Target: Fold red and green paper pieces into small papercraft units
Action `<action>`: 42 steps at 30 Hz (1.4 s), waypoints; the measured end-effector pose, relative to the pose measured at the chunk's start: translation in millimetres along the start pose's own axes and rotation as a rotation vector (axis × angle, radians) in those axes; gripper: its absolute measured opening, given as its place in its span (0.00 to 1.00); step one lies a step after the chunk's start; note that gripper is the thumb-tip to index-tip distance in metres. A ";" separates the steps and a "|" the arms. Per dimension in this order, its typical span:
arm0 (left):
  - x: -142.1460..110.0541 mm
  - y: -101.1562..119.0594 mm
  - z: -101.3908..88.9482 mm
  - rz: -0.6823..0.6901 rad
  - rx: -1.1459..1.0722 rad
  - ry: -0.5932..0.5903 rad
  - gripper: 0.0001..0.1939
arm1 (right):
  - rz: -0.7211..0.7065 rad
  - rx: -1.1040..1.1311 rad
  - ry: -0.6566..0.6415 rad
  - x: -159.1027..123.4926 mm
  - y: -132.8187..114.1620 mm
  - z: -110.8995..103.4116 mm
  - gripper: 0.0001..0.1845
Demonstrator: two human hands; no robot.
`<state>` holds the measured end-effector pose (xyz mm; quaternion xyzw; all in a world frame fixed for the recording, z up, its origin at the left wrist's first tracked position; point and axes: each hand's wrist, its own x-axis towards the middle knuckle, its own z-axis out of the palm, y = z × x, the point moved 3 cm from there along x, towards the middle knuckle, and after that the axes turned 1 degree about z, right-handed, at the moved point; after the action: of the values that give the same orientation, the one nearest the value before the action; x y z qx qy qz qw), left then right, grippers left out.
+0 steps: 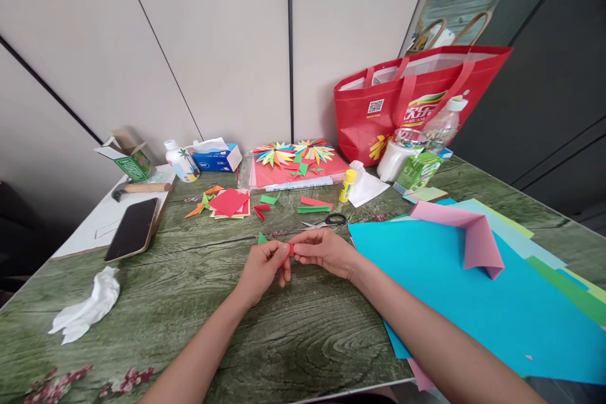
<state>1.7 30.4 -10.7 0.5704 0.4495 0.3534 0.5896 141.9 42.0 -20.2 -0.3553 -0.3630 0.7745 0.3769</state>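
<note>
Both hands meet over the middle of the table, pinching a small red piece of paper between them. My left hand is closed, thumb and forefinger on the paper's left side. My right hand grips its right side with the fingertips; most of the paper is hidden by the fingers. A green paper piece pokes up just behind my left hand. Beyond my right hand lie scissors with black handles. Folded red and green strips rest behind them, near a yellow glue stick.
Blue paper sheets with a folded pink piece cover the right side. At left are a phone, a hammer and a crumpled tissue. Colourful paper fans and a red bag stand at the back.
</note>
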 end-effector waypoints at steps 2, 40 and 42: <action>0.3 -1.1 0.1 0.004 0.018 -0.010 0.18 | 0.005 -0.001 0.012 0.1 1.0 -0.4 0.16; -4.1 5.2 5.5 0.142 0.334 0.043 0.16 | -0.085 -0.324 0.085 2.2 5.8 13.1 0.14; -4.3 6.1 4.5 0.116 0.284 0.051 0.16 | -0.088 -0.268 0.048 0.9 1.6 13.6 0.16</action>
<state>4.9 25.5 -4.4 0.6640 0.4761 0.3342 0.4698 129.8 38.0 -15.2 -0.4045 -0.4695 0.6930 0.3682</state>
